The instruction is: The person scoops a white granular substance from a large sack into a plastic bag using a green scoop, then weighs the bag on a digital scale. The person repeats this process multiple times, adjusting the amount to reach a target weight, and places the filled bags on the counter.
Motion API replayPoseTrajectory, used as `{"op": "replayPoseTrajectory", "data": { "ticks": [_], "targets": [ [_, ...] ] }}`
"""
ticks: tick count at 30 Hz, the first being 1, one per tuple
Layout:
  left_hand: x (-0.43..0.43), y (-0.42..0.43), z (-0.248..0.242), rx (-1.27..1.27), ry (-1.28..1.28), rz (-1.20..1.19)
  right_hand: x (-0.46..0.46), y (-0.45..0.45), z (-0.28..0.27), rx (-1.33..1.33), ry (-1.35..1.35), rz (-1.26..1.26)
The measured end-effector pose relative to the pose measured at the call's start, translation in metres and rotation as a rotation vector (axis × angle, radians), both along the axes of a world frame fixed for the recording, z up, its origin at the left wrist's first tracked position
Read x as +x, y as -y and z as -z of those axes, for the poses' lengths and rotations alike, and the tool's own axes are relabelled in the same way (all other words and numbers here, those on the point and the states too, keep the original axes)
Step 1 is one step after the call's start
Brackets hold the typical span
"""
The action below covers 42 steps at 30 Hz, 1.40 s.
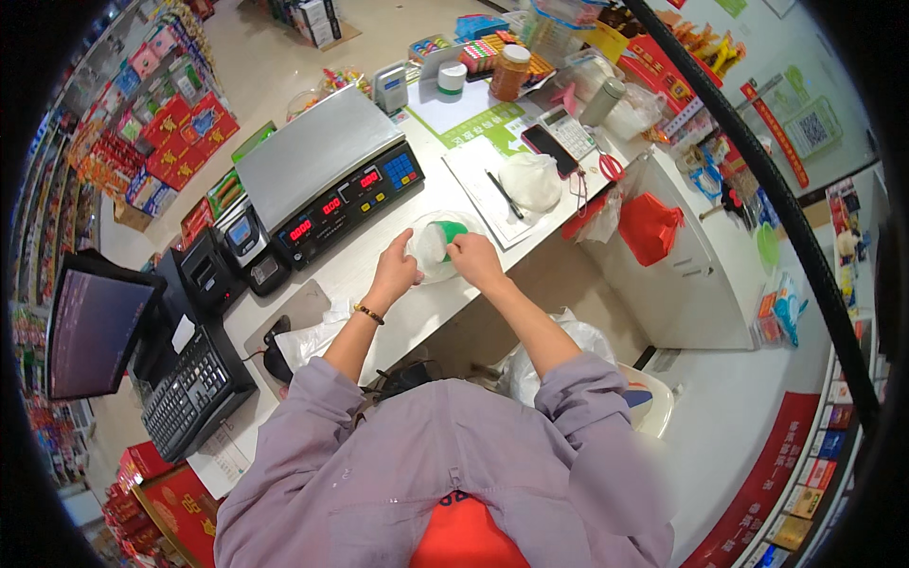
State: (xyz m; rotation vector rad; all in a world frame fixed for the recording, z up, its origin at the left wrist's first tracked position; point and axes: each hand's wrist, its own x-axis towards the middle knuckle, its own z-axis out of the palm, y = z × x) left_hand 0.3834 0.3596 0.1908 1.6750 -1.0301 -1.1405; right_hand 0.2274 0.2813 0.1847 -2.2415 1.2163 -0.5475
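A thin clear plastic bag (465, 219) lies on the counter in front of me, with a white and green item (429, 245) in or under it; its exact kind is unclear. My left hand (395, 268) grips the bag's left edge, index finger stretched along it. On the other side, my right hand (474, 260) is closed at the bag beside the green part, fingertips partly hidden. Just beyond the right hand, a white knotted plastic bag (529, 182) rests on papers (474, 170) next to a black pen (503, 193).
A digital scale (341, 192) stands beyond my hands. Leftward are a keyboard (190, 387), a monitor (99, 326) and a card terminal (245, 238). A phone (550, 151), calculator (570, 133), red scissors (611, 167) and lidded jar (509, 77) occupy the right side of the counter (369, 266).
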Motion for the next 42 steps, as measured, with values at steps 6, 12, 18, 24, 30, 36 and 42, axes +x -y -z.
{"op": "replayPoseTrajectory", "data": {
  "ticks": [6,12,18,24,30,36,42],
  "targets": [
    [0.015,-0.012,0.006,-0.016,0.005,-0.046,0.048,-0.022,0.017,-0.346,-0.276,-0.065],
    [0.019,-0.016,0.011,0.01,-0.071,-0.035,0.049,-0.018,0.041,-0.308,-0.28,-0.229],
    [0.017,-0.016,0.011,0.025,0.007,-0.031,-0.003,-0.019,-0.005,-0.325,-0.067,-0.062],
    [0.014,-0.017,0.015,0.042,0.059,-0.006,-0.147,-0.049,0.0,0.081,0.511,0.388],
    [0.019,-0.015,0.016,0.087,0.134,0.038,-0.335,-0.154,0.091,0.245,-0.017,1.069],
    [0.014,-0.015,0.001,0.259,0.176,0.005,-0.383,-0.205,0.237,0.529,-0.36,1.188],
    [0.001,-0.014,-0.012,0.313,0.257,-0.074,-0.386,-0.21,0.343,0.548,-0.642,1.141]
  ]
}}
